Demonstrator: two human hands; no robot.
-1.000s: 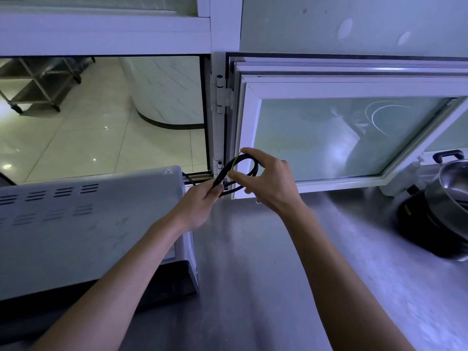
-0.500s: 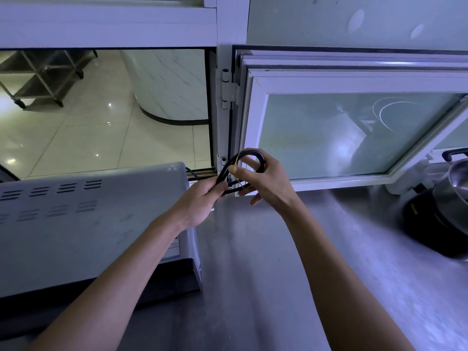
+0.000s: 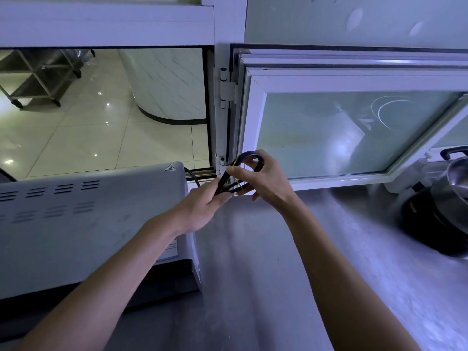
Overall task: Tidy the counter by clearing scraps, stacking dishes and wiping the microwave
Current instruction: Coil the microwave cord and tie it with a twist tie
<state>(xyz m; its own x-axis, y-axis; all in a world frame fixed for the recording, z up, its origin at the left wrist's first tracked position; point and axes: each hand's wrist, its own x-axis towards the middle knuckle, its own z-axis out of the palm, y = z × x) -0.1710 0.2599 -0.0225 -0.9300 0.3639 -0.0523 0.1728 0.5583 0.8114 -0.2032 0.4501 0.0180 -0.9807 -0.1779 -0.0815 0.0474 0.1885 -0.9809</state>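
Cord (image 3: 249,158), black and glossy, is folded into a small loop held above the bench (image 3: 253,262) just past the far right corner of the microwave (image 3: 88,219). A thin yellow band (image 3: 236,184) crosses the doubled strands. The left hand (image 3: 200,211) grips the gathered strands, its fingers curled round them. The right hand (image 3: 266,181) pinches the yellow band against the loop between thumb and forefinger, the other fingers curled. One strand runs back behind the pale grey microwave, whose vented top sits at the left. A steel pot (image 3: 453,188) stands far right. A white-framed window (image 3: 342,133) lies behind the hands.
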